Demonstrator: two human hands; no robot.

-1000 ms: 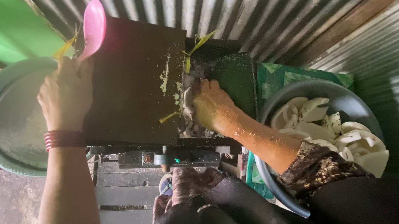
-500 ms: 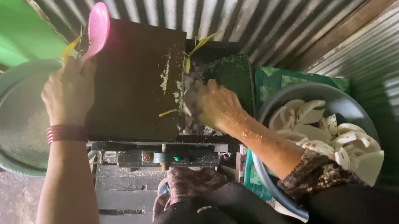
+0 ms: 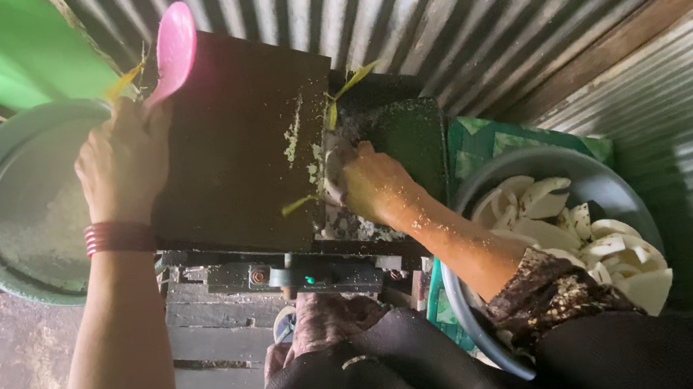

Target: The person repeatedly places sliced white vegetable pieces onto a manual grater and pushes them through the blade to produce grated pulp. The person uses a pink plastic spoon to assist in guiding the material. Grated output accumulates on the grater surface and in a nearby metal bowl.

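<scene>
My left hand [image 3: 122, 159], with red bangles at the wrist, grips a pink scoop [image 3: 174, 51] at the left edge of a dark brown box-shaped machine [image 3: 242, 137]. The scoop sticks up above the machine's top corner. My right hand [image 3: 368, 184], dusted with pale shreds, is curled over a pale piece pressed into the machine's opening on its right side. Most of that piece is hidden by my fingers. Pale shreds and green leaf strips cling to the machine's face.
A large round teal tray [image 3: 10, 208] lies left of the machine, under my left hand. A grey basin [image 3: 543, 160] of white slices [image 3: 596, 244] sits on the right by my right arm. Corrugated metal walls [image 3: 519, 4] close in behind and to the right. Wooden slats [image 3: 214, 351] lie below.
Both hands stay at the same places on the machine. Only the view shifts slightly.
</scene>
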